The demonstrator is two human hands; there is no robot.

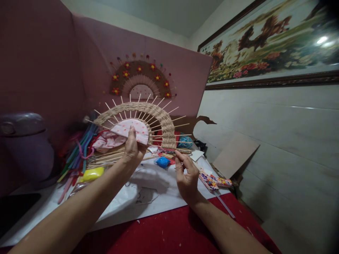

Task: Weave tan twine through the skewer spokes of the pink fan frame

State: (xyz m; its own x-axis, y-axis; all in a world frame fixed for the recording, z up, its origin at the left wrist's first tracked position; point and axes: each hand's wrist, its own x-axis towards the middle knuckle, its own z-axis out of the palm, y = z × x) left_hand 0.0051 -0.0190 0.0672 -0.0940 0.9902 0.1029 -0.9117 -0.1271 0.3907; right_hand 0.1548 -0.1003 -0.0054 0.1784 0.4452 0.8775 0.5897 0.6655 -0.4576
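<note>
A half-round woven fan (167, 128) with thin wooden sticks rayed out past a band of brown twine is held up over the table. My left hand (134, 146) grips its pink-dotted cloth centre, thumb on the front and fingers hidden behind. At the lower right end of the woven band, my right hand (187, 174) is closed in a pinch by the edge. What lies between those fingertips, perhaps the twine's end, is too small to make out.
A similar fan with red flowers (140, 72) hangs on the pink board behind. On the white sheet (148, 204) lie pipe cleaners (84, 141), loose sticks (106, 158), a yellow packet (92, 174), a blue packet (162, 162) and flowered cloth (212, 180). A purple container (26, 148) stands left.
</note>
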